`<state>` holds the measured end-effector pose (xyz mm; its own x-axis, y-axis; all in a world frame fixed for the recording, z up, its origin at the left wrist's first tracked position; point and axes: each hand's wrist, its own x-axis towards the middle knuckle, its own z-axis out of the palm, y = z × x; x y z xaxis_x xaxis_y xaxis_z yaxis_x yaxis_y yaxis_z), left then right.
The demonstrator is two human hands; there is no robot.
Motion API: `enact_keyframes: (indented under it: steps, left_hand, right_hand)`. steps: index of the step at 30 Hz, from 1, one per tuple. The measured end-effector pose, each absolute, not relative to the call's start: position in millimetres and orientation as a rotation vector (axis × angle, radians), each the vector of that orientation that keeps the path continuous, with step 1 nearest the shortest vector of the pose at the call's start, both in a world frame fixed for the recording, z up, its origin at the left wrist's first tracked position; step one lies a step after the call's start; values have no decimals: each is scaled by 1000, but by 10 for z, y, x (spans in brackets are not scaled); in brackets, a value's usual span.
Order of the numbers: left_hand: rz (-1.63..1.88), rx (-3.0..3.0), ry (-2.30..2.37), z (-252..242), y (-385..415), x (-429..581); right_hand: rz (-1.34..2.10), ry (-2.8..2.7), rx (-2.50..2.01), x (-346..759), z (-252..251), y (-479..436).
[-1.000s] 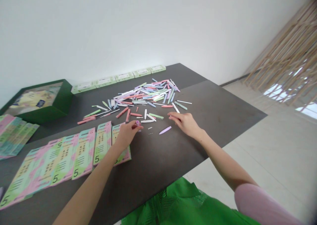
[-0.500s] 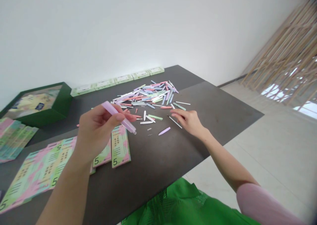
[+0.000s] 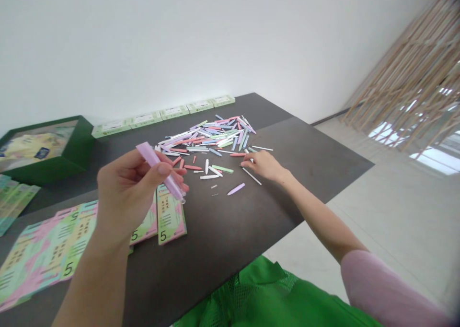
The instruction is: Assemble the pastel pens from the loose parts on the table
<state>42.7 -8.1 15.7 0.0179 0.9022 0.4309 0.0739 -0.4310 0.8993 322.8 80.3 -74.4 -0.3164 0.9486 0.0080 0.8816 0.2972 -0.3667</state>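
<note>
My left hand [image 3: 131,188] is closed around a lilac pen barrel [image 3: 153,159], held tilted above the table with its clear tip pointing down to the right. Farther right, my right hand [image 3: 264,164] reaches down to the tabletop. Its thumb and fingertips are pinched at the upper end of a thin white pen refill [image 3: 252,176], whose lower part lies in sight on the table. Between the hands are a short lilac pen part [image 3: 236,189], a small metal spring [image 3: 214,194], white pen parts [image 3: 209,177] and a green pen part [image 3: 223,169].
A big pile of pastel pen parts [image 3: 215,135] lies behind my hands on the dark table [image 3: 223,236]. Printed booklets [image 3: 171,216] lie at the left. A green box [image 3: 77,147] holding bags stands at the back left, and pale green boxes [image 3: 174,112] line the wall.
My right hand has shifted left and its fingers have come in to the refill's upper end. My left hand has drawn slightly left and lower, still holding the lilac barrel. The view has turned slightly right.
</note>
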Motion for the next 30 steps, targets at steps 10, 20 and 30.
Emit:
enact_keyframes:
  steps: [10, 20, 30]
  left_hand:
    - [1330, 1608, 1314, 21, -112, 410]
    - [1082, 1742, 1432, -253, -159, 407]
    - [1001, 1797, 1453, -305, -214, 458]
  right_hand:
    - [454, -2547, -1904, 3089, -733, 951]
    - [653, -2584, -2040, 3147, -975, 949]
    - [605, -2254, -1532, 2931, -298, 826]
